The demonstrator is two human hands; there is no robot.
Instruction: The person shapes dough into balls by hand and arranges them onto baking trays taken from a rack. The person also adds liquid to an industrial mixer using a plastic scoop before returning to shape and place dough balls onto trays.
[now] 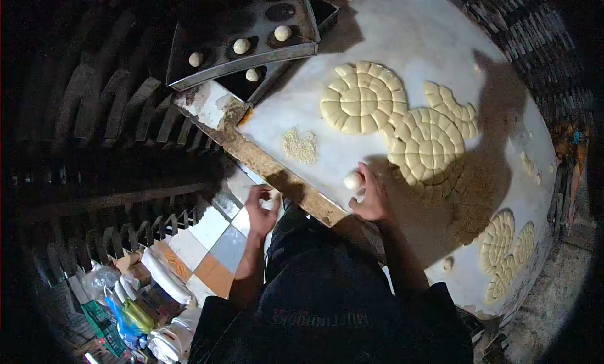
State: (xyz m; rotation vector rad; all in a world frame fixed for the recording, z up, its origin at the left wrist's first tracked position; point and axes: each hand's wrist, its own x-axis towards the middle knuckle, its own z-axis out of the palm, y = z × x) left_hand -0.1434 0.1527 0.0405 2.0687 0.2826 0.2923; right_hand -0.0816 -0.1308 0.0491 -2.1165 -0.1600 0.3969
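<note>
Over the floor, just off the table's edge, my left hand (261, 211) has its thumb and fingers curled together, with something small and pale at the fingertips that I cannot make out. My right hand (374, 197) is above the marble table (302, 200), thumb and fingers spread apart. A round white dough ball (353, 181) sits at the opening between them. To its upper left lies a small pile of pale seeds or crumbs (300, 145). Round clusters of cut dough pieces (365, 98) lie farther back, with another cluster (431, 147) to the right of my right hand.
A dark metal tray (251, 65) with several dough balls overlaps another tray (233, 84) at the upper left. More cut dough (497, 244) and a small ball (448, 263) are at the right. Bags (135, 313) and a green crate (97, 320) stand at lower left.
</note>
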